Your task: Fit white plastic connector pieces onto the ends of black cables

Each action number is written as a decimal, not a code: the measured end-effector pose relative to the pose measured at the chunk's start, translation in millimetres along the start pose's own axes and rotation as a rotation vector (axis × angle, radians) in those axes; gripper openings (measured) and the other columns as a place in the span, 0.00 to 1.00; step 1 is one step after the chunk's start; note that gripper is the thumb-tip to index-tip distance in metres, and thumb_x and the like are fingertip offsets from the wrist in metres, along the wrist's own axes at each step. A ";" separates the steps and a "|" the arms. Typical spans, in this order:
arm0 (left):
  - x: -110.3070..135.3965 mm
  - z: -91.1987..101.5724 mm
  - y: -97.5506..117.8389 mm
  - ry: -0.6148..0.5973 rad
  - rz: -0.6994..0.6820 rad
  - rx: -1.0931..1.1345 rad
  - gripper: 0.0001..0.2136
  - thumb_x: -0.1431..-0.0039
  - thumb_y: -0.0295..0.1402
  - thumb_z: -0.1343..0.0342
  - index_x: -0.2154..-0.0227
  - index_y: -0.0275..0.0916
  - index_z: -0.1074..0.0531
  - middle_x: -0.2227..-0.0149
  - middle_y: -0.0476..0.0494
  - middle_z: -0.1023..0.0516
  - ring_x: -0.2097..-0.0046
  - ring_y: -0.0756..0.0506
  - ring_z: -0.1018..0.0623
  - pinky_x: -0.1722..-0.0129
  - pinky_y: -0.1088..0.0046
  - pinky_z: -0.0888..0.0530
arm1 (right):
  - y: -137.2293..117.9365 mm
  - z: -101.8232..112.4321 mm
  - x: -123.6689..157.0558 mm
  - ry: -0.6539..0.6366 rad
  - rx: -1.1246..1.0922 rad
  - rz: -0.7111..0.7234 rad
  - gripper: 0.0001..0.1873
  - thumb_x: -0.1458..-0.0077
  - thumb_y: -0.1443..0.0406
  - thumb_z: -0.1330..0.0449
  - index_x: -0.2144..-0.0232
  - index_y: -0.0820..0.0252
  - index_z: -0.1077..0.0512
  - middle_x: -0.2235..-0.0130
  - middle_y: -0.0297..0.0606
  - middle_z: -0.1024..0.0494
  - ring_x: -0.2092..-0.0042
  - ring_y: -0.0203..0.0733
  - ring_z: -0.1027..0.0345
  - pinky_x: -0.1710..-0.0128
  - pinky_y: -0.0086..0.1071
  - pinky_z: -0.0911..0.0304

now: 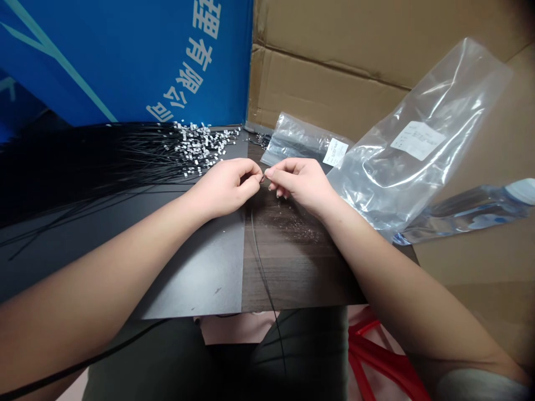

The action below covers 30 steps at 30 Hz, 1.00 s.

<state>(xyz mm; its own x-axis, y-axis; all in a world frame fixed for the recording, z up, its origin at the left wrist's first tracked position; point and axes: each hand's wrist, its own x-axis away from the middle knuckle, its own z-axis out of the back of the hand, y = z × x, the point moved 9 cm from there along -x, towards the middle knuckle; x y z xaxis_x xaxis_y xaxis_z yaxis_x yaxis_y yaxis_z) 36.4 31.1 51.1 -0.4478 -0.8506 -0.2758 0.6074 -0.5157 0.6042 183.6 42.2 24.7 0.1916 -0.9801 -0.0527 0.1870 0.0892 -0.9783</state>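
Over a dark table (288, 273), the left hand (225, 186) and right hand (301, 184) pinch tight; I can't tell on what. A thin wire (259, 257) trails toward six o'clock.

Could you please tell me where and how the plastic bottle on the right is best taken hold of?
I would grip the bottle around its body just below the cap, coming from the person's side with the right hand, the nearer one. The long body's cap end shows clear of the large bag, which crowds the base; cardboard shows behind it.
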 end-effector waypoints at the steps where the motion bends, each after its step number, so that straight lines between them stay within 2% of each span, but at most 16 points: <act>1: 0.0 0.2 0.3 0.004 -0.002 -0.007 0.11 0.38 0.35 0.48 0.63 0.37 0.21 0.63 0.44 0.17 0.61 0.43 0.22 0.55 0.65 0.27 | 0.4 -0.1 0.1 0.000 -0.001 -0.002 0.12 0.42 0.60 0.28 0.72 0.61 0.24 0.74 0.35 0.20 0.76 0.30 0.33 0.77 0.26 0.39; 13: -0.9 2.2 1.3 0.039 -0.027 -0.037 0.11 0.36 0.36 0.48 0.64 0.38 0.22 0.62 0.43 0.17 0.61 0.43 0.22 0.55 0.65 0.27 | -1.1 -1.2 1.0 -0.018 -0.032 -0.006 0.16 0.45 0.57 0.25 0.71 0.61 0.23 0.73 0.36 0.19 0.76 0.31 0.32 0.79 0.26 0.40; 22: 0.2 4.8 3.8 0.063 -0.062 -0.022 0.11 0.37 0.36 0.48 0.64 0.38 0.22 0.62 0.43 0.18 0.60 0.43 0.22 0.54 0.65 0.28 | -0.7 -2.7 0.6 -0.024 -0.076 -0.005 0.10 0.42 0.61 0.29 0.70 0.61 0.22 0.71 0.35 0.18 0.75 0.30 0.32 0.77 0.26 0.38; 30: 0.4 3.2 3.8 0.054 -0.061 -0.017 0.10 0.38 0.35 0.48 0.65 0.38 0.23 0.61 0.43 0.18 0.59 0.43 0.22 0.53 0.64 0.27 | 3.7 -4.1 -0.1 -0.032 -0.090 -0.020 0.14 0.44 0.58 0.27 0.70 0.61 0.24 0.72 0.34 0.20 0.75 0.30 0.32 0.76 0.26 0.37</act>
<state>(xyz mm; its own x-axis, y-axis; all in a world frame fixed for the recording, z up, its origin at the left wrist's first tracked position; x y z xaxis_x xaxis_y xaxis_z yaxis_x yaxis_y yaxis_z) 36.5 29.2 55.7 -0.4485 -0.8216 -0.3520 0.5913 -0.5681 0.5724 180.3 41.9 20.2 0.2194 -0.9752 -0.0278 0.1042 0.0517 -0.9932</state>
